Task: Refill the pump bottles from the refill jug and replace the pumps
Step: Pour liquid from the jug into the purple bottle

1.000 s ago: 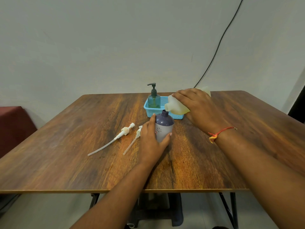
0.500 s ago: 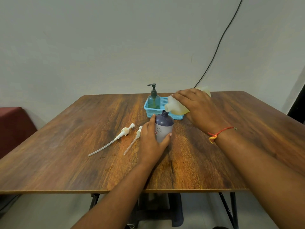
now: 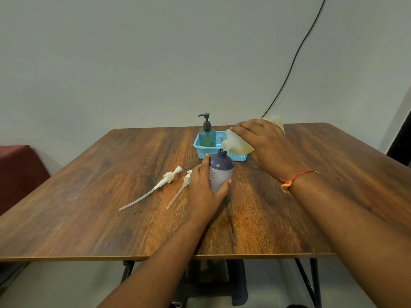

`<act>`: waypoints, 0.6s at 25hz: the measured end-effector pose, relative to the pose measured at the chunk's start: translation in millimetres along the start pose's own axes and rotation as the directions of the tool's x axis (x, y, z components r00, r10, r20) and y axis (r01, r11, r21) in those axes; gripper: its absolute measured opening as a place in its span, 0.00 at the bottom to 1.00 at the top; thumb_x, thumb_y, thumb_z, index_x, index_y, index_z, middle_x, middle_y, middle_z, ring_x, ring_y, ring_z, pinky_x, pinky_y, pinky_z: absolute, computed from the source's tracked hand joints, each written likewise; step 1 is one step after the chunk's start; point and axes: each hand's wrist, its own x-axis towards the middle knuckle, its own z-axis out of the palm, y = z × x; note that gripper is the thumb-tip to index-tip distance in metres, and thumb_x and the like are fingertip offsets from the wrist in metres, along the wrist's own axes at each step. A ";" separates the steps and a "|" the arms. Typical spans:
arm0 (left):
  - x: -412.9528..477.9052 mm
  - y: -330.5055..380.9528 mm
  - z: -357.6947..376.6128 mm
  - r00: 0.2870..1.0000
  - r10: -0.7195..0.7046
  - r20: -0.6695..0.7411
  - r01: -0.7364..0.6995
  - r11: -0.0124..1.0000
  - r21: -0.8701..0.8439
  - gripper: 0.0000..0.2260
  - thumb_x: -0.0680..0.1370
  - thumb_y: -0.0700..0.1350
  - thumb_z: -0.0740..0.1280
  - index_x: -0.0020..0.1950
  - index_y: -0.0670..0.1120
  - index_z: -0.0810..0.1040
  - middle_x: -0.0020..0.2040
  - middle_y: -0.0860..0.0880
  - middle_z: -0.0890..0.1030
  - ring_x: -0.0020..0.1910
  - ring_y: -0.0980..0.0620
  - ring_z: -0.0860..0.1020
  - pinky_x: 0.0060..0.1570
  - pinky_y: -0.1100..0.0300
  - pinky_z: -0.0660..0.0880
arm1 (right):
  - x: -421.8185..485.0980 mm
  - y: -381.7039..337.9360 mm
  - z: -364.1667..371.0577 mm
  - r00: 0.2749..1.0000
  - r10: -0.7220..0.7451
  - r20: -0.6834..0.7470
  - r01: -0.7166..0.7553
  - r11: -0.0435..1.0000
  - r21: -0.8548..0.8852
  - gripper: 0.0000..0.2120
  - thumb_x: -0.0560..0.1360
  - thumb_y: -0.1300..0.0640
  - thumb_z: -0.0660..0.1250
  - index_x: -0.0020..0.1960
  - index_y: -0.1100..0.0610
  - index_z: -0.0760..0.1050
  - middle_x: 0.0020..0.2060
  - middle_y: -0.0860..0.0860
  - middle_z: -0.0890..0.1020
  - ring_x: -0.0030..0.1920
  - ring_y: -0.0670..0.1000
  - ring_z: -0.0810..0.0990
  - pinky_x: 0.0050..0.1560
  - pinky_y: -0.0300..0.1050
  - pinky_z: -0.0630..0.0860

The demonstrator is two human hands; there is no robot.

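Hands meet near the middle of the wooden tabletop. The left hand wraps the purple bottle from its left side, fingers curled round the back and thumb on the near right, and holds it upright on the wood. The bottle's neck is uncapped. The right hand grips the jug from above, fingers curled over its body, and holds it tipped to the left so that its mouth sits right over the bottle's neck; whether the two touch I cannot tell. Yellowish liquid lies along the jug's lower side. A red and yellow thread is tied round the right wrist.

Just behind the purple bottle sits a blue basket. In its left end a teal bottle stands upright with a dark pump on top. Two white pumps lie flat on the tabletop to the left of the left hand. The long pump lies farther left, with a curved tube. The short pump lies just beside the hand, its head partly hidden by the fingers. A black cable runs down the wall behind the jug. A dark red seat shows at the left edge.
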 end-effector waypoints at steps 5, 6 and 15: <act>0.2 0.7 -0.4 1.000 0.001 0.002 -0.001 1.000 0.001 0.40 0.76 0.57 0.74 0.82 0.53 0.57 0.76 0.50 0.68 0.73 0.53 0.67 0.68 0.58 0.69 | 0.3 -1.0 -1.7 1.000 -0.002 0.000 0.002 1.000 0.004 0.33 0.72 0.66 0.75 0.74 0.52 0.71 0.69 0.52 0.76 0.67 0.58 0.73 0.66 0.58 0.70; 0.2 0.6 -0.4 1.000 -0.001 0.004 0.001 1.000 0.002 0.41 0.76 0.57 0.74 0.82 0.53 0.56 0.76 0.50 0.68 0.73 0.53 0.67 0.67 0.59 0.68 | 0.3 -1.0 -1.3 1.000 -0.001 0.003 0.001 1.000 0.002 0.33 0.72 0.66 0.75 0.74 0.51 0.70 0.69 0.51 0.76 0.67 0.58 0.73 0.66 0.58 0.70; -0.3 2.6 -2.0 1.000 -0.001 0.001 0.001 1.000 -0.008 0.40 0.76 0.57 0.74 0.82 0.53 0.57 0.76 0.49 0.68 0.73 0.52 0.67 0.68 0.55 0.71 | 1.0 -0.1 -0.9 1.000 -0.014 -0.014 0.014 1.000 -0.009 0.34 0.72 0.68 0.74 0.74 0.52 0.71 0.69 0.51 0.77 0.66 0.57 0.73 0.66 0.56 0.69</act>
